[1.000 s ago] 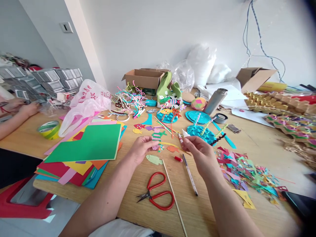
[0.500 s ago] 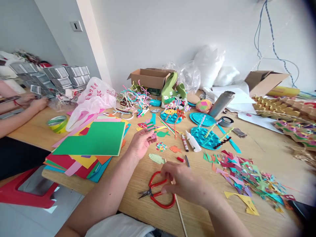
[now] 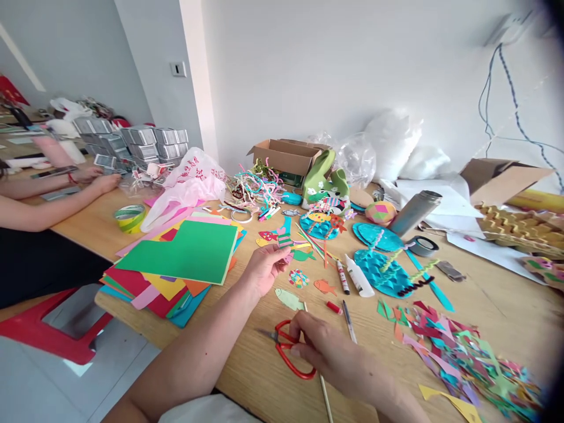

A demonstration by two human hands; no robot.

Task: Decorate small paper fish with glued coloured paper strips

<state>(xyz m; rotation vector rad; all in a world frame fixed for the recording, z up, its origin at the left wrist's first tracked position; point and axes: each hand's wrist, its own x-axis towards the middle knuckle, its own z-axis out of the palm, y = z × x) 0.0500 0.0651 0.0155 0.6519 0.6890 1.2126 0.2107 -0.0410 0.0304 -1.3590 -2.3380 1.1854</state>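
Note:
My left hand [image 3: 268, 269] pinches a small green-striped paper fish [image 3: 285, 240] between thumb and fingers above the table. My right hand [image 3: 319, 346] is closed at the red handles of a pair of scissors [image 3: 282, 338], whose blades point left. Under the right hand runs a thin wooden stick [image 3: 325, 395]. Paper fish lie around the hands: a pale green fish [image 3: 288, 298], an orange fish [image 3: 325, 286], a dotted multicoloured one [image 3: 298, 278] and a green one [image 3: 304, 255].
Coloured paper sheets [image 3: 198, 252] are stacked at left, beside yellow tape [image 3: 130, 218]. A glue bottle [image 3: 359, 276], marker [image 3: 342, 277], pen [image 3: 349, 320] and red cap [image 3: 333, 307] lie right of centre. Paper scraps [image 3: 467, 352] cover the right. Another person's hands [image 3: 99, 179] work far left.
My right hand has closed on the scissors, which have turned slightly. The left hand still holds the striped fish. The whole view has shifted, so things appear further right and lower.

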